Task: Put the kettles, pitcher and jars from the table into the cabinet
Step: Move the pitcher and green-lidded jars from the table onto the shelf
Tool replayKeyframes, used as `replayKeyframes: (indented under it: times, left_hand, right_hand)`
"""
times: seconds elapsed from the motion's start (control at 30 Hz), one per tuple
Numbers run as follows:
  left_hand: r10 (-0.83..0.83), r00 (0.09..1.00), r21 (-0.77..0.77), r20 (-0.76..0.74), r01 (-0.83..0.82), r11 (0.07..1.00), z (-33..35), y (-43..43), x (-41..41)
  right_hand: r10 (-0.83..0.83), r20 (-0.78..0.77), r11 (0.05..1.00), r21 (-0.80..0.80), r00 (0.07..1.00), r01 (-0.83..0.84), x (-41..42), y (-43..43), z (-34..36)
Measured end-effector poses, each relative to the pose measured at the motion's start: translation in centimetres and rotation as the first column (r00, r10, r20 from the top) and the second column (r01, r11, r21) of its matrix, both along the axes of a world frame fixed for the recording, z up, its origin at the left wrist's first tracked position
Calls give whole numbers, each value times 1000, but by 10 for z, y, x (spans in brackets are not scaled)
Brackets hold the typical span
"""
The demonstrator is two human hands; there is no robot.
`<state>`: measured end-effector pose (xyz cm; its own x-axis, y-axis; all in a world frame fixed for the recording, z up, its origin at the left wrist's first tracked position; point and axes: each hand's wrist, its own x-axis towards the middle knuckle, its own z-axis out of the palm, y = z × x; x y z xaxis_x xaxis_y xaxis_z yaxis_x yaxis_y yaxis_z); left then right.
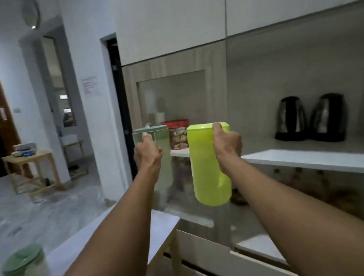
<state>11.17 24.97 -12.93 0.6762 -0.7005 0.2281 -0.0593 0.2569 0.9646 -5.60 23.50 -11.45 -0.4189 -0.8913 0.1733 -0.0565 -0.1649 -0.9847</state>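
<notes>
The lime pitcher (209,166) hangs upright in mid-air just right of centre, carried in front of the cabinet (259,89). The right hand (228,147) is closed around its handle at the pitcher's 3 o'clock side, thumb up on the rim. At the pitcher's 9 o'clock, apart from it, a clear pitcher with a green lid (156,157) is held at the same height; the left hand (147,154) is wrapped round its handle, thumb on top, fingers curled shut.

Between and behind the two sits a red-lidded jar (177,135) on a shelf behind the cabinet's glass. At 3 o'clock from the lime pitcher, two black kettles (310,118) stand side by side, nearly touching, in the open niche on the white counter (320,160).

At 7 o'clock, in the lower left corner, a green-lidded jar (24,271) stands on the table (110,235), blurred. Farther off at 9 o'clock a small wooden table (32,163) stands on the floor near a doorway.
</notes>
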Motion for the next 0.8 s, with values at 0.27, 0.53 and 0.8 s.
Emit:
replayKeyframes:
  times: [0.27,0.53,0.8]
  left_hand:
    - [-314,949,-81,1,313,946,9,-66,-160]
    - [-413,910,-75,31,414,907,14,-162,-285]
    - [-317,949,56,9,316,947,5,-276,-326]
  right_hand:
    - [-343,18,932,-120,939,343,-156,-10,24]
    - [-456,27,872,-184,889,453,-264,-91,32]
    - [-385,20,907,-176,923,383,-307,-205,22]
